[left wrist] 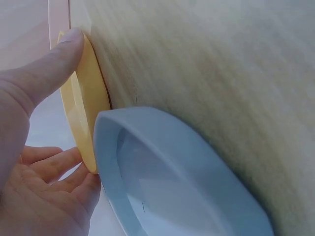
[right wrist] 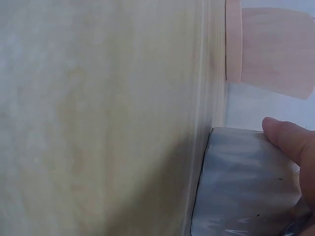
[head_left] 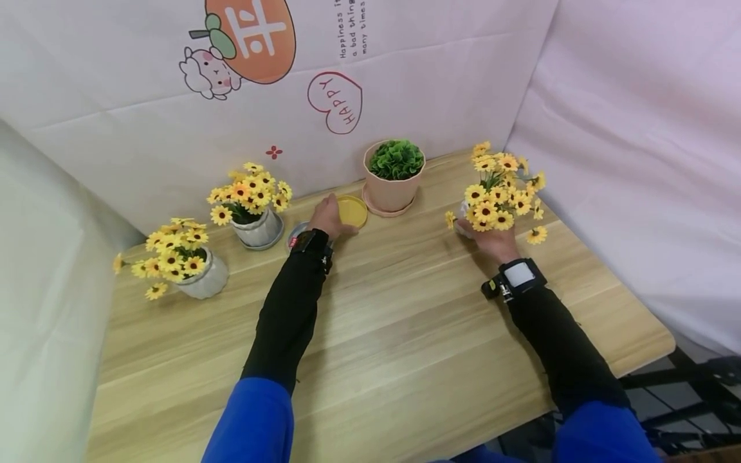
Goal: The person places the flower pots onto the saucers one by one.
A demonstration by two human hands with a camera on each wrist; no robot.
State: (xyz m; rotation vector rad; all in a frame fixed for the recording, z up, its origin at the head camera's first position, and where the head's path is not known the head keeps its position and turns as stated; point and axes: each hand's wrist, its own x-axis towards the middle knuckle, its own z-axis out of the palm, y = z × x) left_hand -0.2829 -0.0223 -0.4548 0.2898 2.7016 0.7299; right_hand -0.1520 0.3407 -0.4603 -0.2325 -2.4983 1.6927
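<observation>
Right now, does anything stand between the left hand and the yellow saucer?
Nothing visible does: the left hand pinches the yellow saucer. The blue-gray saucer lies beside it, to its left in the head view, but not between them.

Spreads wide as a wood-grain tabletop (head_left: pixel 393 321); carries the leftmost daisy pot (head_left: pixel 210 278), gray saucer (head_left: pixel 279 235), blue-gray saucer (left wrist: pixel 167 172), yellow saucer (head_left: pixel 352 212), pink saucer (head_left: pixel 382 213) and rightmost daisy pot (right wrist: pixel 241 182).

I see a yellow saucer (head_left: pixel 353 211), a blue-grey saucer (left wrist: pixel 162 130). Flowers (head_left: pixel 485 211) yellow, dark centres; their pots (right wrist: pixel 241 182) grey-white. Pink pot (head_left: pixel 393 193), green plant (head_left: pixel 397 159). Table (head_left: pixel 405 321) pale wood grain. Sleeves (head_left: pixel 286 315) black and blue. White backdrop (head_left: pixel 440 77), orange and red prints (head_left: pixel 285 54).
</observation>
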